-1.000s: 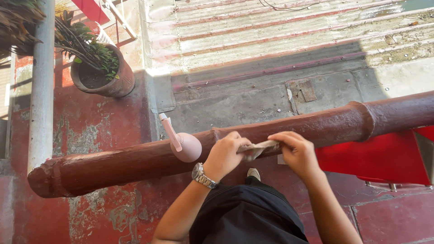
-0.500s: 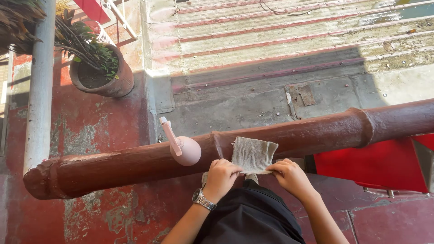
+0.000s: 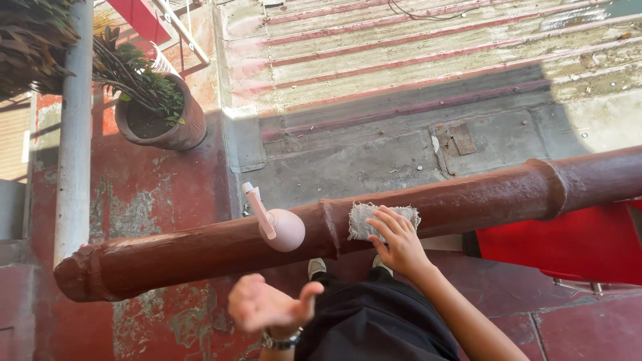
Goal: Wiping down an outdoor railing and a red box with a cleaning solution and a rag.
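A thick reddish-brown railing runs across the view from lower left to right. A grey frayed cloth lies spread on top of it. My right hand lies flat on the cloth, fingers spread, pressing it against the railing. My left hand hovers below the railing, blurred, palm up and fingers apart, holding nothing; a watch is on its wrist. A pink spray bottle stands on the railing just left of the cloth, nozzle pointing up and left.
A potted plant in a clay pot stands at upper left beside a grey pole. Concrete steps lie beyond the railing. A red surface shows at lower right. My shoes rest on the red floor.
The cloth, earlier held up by both hands, now lies flat on the railing under my right hand. My left hand has let go and dropped back toward my body.
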